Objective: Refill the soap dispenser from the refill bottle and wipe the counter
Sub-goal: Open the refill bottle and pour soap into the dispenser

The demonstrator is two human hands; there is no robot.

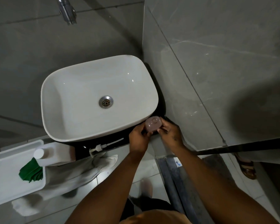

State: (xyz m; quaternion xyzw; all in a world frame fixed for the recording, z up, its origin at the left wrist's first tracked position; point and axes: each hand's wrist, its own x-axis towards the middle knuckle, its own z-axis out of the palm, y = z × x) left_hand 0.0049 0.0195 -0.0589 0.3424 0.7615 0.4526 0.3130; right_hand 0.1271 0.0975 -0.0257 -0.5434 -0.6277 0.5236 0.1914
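Gripping the dispenser [152,125] with both hands [140,137] [170,132], fingers clamped, keep it upright at center frame; the pump [98,147] lies lower left.

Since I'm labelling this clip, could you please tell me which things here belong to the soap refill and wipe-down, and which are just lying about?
For the job: soap dispenser, held by left hand and right hand; pump head; refill bottle; green cloth; black counter.

Just there: sink; tap; white tray.
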